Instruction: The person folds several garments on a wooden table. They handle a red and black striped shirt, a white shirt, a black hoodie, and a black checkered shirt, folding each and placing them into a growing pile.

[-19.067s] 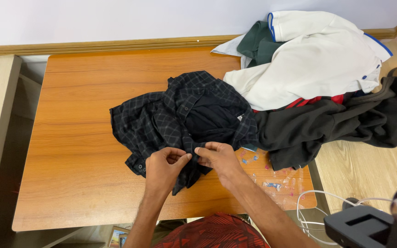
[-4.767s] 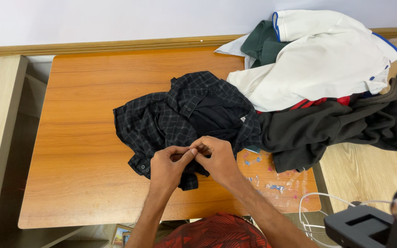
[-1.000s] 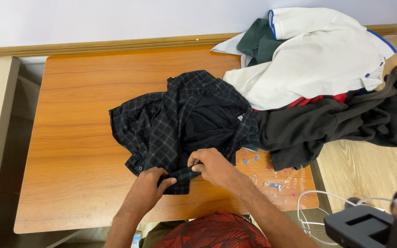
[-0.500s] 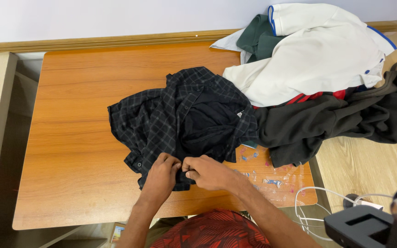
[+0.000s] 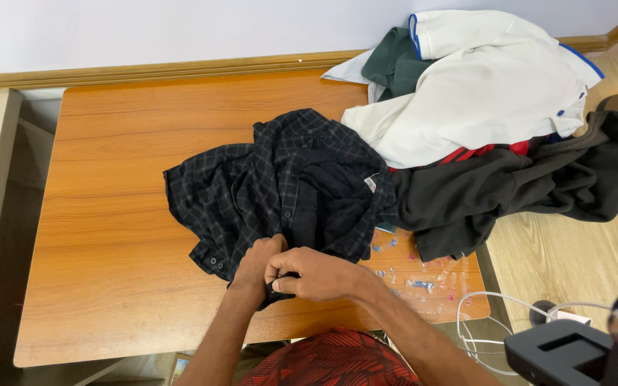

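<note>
A black checked shirt [image 5: 266, 186] lies crumpled in the middle of the orange wooden table [image 5: 123, 214]. My left hand [image 5: 255, 263] and my right hand [image 5: 307, 274] meet at the shirt's near hem, both pinching the front edge of the fabric. The fingertips touch each other, and the right hand partly covers the left. What lies between the fingers is hidden.
A pile of clothes sits at the back right: a white garment with blue trim [image 5: 488, 86], a green one [image 5: 391, 64] and a dark grey one [image 5: 509, 193]. Small plastic scraps [image 5: 423, 275] lie near the table's right front. A white cable [image 5: 495, 322] and a black device [image 5: 566, 354] are at bottom right.
Both hands have slid down the shirt's front edge toward its near hem and closed together there. The shirt front now lies flatter, with its two sides drawn closer.
</note>
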